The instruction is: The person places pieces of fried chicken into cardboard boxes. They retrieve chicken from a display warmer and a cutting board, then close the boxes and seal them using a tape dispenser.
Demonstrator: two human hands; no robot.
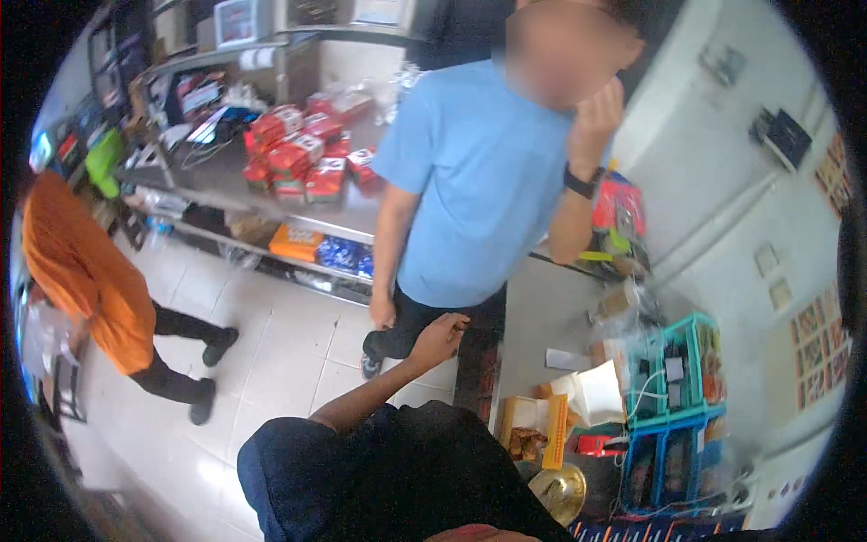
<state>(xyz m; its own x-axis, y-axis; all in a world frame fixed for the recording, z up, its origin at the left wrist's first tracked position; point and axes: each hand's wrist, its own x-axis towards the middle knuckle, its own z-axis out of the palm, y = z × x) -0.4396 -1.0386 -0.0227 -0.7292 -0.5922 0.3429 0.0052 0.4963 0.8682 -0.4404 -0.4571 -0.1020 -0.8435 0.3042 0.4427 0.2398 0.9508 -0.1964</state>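
Note:
My left hand [442,337] reaches forward from my dark sleeve, fingers loosely bent and a little apart. No object shows in it. It appears in front of the waist of a person in a light blue T-shirt [474,183]; whether it touches them cannot be told. That person stands facing me, one hand [596,122] raised to the face, a dark band on the wrist. My right hand is out of view; a blurred reddish-brown shape [481,534] at the bottom edge is unclear. To my right, an open yellow box [557,433] with brown contents sits beside a round gold-coloured metal object [559,491].
Red boxes [298,152] are heaped on a metal worktable [217,166], with orange and blue packages [298,242] on its lower shelf. A person in orange [95,278] stands left on the tiled floor [284,352]. Teal [667,339] and blue baskets [633,461] stand along the right wall.

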